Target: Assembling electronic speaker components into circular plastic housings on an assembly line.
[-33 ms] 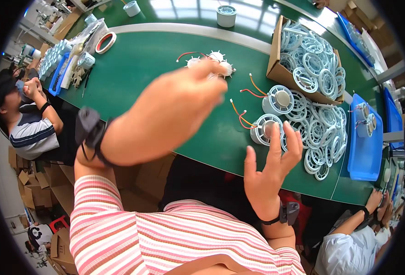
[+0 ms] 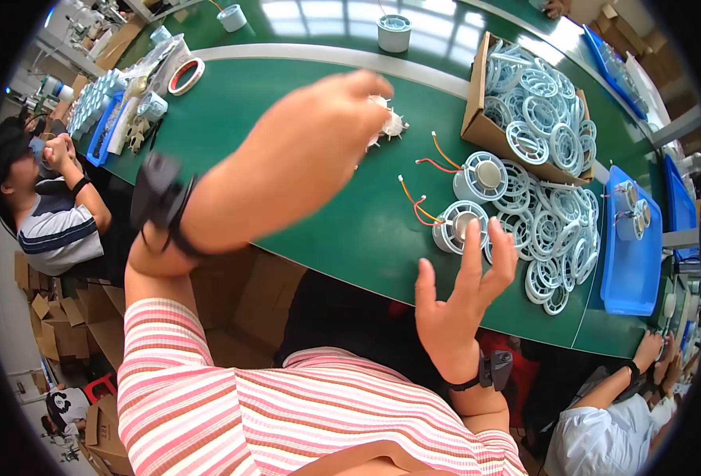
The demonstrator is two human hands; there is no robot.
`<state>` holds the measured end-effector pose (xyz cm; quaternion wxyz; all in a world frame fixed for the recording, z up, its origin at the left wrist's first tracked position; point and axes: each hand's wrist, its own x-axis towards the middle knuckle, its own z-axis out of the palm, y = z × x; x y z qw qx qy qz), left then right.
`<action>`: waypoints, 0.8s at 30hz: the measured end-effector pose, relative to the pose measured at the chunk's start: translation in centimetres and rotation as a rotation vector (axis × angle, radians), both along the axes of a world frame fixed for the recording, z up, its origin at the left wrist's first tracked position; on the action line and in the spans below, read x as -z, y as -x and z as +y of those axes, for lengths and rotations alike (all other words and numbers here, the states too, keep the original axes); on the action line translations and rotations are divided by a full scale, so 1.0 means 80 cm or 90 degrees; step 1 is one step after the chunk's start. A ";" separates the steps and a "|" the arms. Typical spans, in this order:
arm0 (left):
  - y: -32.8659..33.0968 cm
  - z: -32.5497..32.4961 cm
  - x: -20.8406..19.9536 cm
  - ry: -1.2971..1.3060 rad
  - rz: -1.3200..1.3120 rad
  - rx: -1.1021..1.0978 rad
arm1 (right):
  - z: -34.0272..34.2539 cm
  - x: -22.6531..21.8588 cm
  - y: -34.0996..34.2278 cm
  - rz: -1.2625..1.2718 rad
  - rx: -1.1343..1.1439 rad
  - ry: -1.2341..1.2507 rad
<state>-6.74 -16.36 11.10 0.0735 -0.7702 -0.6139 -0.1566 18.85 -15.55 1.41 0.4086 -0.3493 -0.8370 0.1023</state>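
My left hand (image 2: 323, 127) reaches across the green table over small white spoked pieces (image 2: 392, 124). Its fingers are bent downward, partly hidden and blurred, so I cannot see what they hold. My right hand (image 2: 460, 317) is open, thumb and fingers spread. Its index fingertip overlaps the near round light-blue housing (image 2: 455, 230), which has a silver disc and red and yellow wires; whether it touches cannot be told. Just beyond stands a similar wired housing (image 2: 465, 186).
Light-blue rings (image 2: 553, 222) lie heaped at right, beside a cardboard box (image 2: 475, 103) full of more rings. Farther right is a blue tray (image 2: 632, 278) with wired housings. Tape (image 2: 186, 77) lies at far left. People sit at both sides.
My left hand has shifted up and left over the white pieces, now covering some of them and the red wire. My right hand has moved slightly left, still spread.
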 end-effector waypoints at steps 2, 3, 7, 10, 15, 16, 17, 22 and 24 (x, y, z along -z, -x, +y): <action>0.045 0.088 0.009 -0.013 0.055 -0.054 | -0.003 0.013 0.000 0.008 0.009 -0.039; 0.075 0.129 0.027 -0.087 0.064 -0.050 | -0.007 0.019 0.000 0.018 0.000 -0.068; 0.146 0.231 0.082 -0.186 0.059 -0.032 | -0.006 0.028 0.000 0.041 -0.016 -0.091; 0.125 0.248 0.070 -0.062 0.140 -0.128 | -0.005 0.028 -0.003 0.045 -0.014 -0.093; 0.079 0.179 0.029 -0.083 0.074 -0.177 | -0.008 0.030 -0.014 0.098 -0.079 -0.107; 0.062 0.151 0.018 -0.100 0.051 -0.163 | -0.008 0.032 -0.018 0.122 -0.102 -0.108; 0.044 0.116 0.006 -0.117 0.029 -0.152 | -0.010 0.034 -0.022 0.127 -0.105 -0.099; -0.032 -0.043 -0.003 0.090 -0.118 -0.132 | -0.007 0.031 -0.031 0.236 -0.313 0.028; -0.050 -0.075 0.022 0.153 -0.143 -0.136 | -0.008 0.014 -0.029 0.201 -0.339 0.116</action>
